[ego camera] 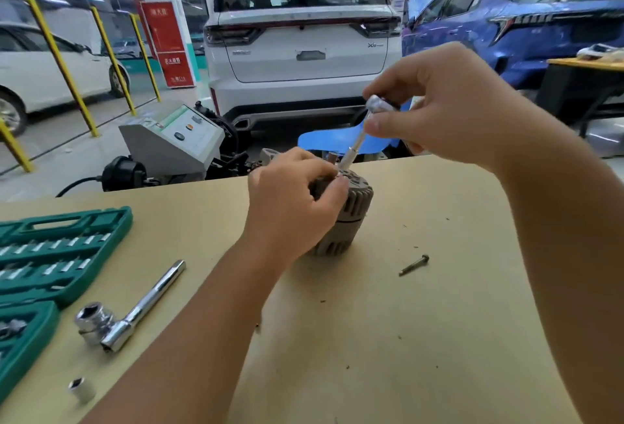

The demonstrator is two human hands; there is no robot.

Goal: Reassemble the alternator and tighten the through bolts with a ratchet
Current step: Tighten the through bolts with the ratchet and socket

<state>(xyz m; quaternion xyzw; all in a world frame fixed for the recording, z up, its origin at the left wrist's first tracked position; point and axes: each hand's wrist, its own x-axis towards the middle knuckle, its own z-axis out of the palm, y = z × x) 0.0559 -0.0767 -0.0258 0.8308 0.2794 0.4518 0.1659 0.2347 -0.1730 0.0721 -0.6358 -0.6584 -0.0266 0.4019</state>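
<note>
Left of the alternator (344, 211) on the workbench (439, 322), a spare ratchet (128, 309) lies ready; the left hand (293, 194) clasps the housing to steady it, while the right hand (435, 109) pinches a small ratchet (363, 133) angled onto the top, apparently a through bolt; one loose bolt (414, 265) waits right.

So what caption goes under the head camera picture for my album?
Left hand steadies the alternator while right hand works a ratchet on top.
</note>
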